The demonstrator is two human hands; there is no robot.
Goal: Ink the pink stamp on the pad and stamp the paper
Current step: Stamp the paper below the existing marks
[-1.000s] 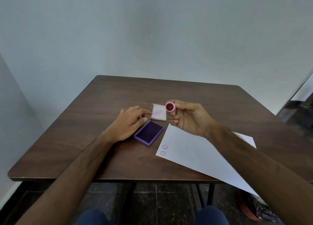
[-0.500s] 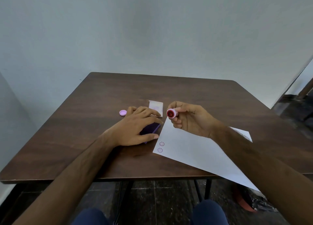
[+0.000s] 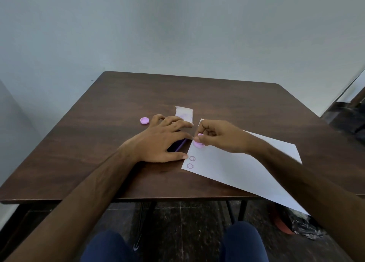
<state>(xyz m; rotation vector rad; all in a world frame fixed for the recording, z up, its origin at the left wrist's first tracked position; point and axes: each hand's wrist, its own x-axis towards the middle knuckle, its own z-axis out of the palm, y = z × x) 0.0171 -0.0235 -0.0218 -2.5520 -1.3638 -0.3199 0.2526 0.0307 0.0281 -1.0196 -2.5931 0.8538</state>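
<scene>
My right hand [image 3: 219, 136] pinches the small pink stamp [image 3: 198, 142] and holds it face down against the left edge of the white paper [image 3: 246, 169]. Two purple flower-shaped prints [image 3: 191, 162] sit near the paper's left corner, just below the stamp. My left hand [image 3: 160, 141] lies flat with fingers spread over the purple ink pad [image 3: 178, 145], which is mostly hidden beneath it; the thumb tip touches the paper's edge.
A pink round cap [image 3: 144, 120] lies on the brown table [image 3: 98, 143] left of my left hand. The pad's whitish lid [image 3: 184, 113] rests behind my fingers. The paper overhangs the table's front edge at the right. My knees show below.
My right hand turned the stamp from face-up to face-down and lowered it onto the paper. My left hand slid over the ink pad and covered it. The camera view shifted downward.
</scene>
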